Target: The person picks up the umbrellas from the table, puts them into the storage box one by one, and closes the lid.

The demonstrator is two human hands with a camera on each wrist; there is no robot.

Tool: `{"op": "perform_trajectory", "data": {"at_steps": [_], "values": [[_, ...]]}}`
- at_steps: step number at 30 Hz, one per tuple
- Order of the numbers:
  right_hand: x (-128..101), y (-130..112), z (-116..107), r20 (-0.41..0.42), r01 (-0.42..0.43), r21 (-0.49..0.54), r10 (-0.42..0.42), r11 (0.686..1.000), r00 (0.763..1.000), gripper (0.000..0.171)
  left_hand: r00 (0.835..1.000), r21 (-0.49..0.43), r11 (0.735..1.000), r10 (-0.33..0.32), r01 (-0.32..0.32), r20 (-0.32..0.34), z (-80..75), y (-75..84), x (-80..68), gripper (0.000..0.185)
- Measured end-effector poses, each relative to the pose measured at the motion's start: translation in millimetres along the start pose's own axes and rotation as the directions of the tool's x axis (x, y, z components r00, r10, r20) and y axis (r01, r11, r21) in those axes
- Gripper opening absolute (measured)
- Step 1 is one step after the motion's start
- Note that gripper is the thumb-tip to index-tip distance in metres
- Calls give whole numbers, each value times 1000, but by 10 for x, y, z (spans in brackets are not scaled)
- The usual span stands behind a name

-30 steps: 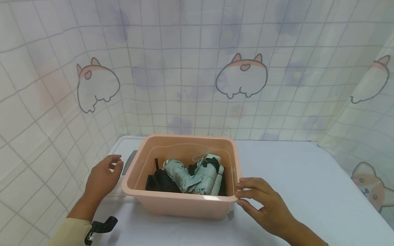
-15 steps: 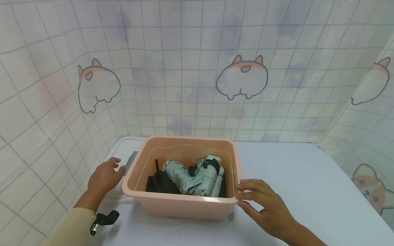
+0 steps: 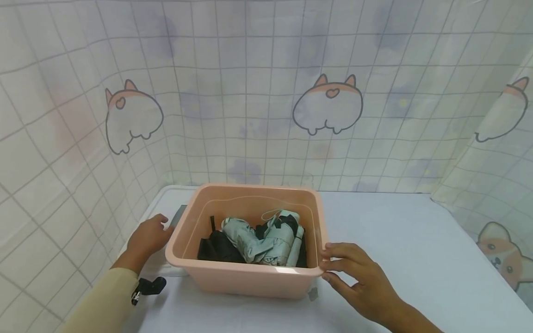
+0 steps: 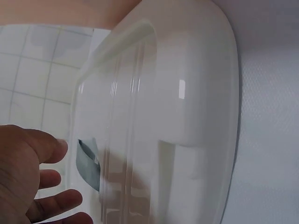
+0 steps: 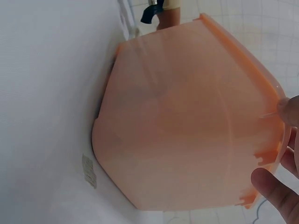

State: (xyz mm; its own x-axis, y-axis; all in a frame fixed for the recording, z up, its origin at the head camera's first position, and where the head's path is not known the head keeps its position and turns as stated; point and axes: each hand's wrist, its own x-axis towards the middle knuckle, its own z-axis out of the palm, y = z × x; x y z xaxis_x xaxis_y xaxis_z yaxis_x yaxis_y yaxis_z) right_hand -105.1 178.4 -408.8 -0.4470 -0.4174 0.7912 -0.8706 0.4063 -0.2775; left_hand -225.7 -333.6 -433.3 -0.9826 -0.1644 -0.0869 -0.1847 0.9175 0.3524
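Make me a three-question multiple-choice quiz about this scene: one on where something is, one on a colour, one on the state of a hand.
1. Where does the folded umbrella lie?
A. Inside the bin
B. On the table beside the bin
C. In the person's right hand

2. What colour is the bin?
A. Blue
B. Peach pink
C. Black

3. How is the right hand?
A. Clenched in a fist away from the bin
B. Gripping the umbrella
C. Fingers straight, touching the bin's right rim

Answers:
1 A, the pale green and black bundle sits between the bin's walls.
2 B, its walls show peach pink in the head and right wrist views.
3 C, the fingertips meet the rim's corner.
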Motion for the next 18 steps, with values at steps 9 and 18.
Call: {"op": "perform_trajectory", "data": {"at_steps": [9, 18], "values": [[-16, 24, 21, -27, 26, 2, -26, 1000, 999, 25, 999, 31, 1000, -1, 0, 35, -5, 30, 78, 59], [2, 21, 20, -46, 28, -15, -28, 1000, 999, 27, 1000, 57, 998, -17, 17, 12, 55, 26, 174, 64]]}}
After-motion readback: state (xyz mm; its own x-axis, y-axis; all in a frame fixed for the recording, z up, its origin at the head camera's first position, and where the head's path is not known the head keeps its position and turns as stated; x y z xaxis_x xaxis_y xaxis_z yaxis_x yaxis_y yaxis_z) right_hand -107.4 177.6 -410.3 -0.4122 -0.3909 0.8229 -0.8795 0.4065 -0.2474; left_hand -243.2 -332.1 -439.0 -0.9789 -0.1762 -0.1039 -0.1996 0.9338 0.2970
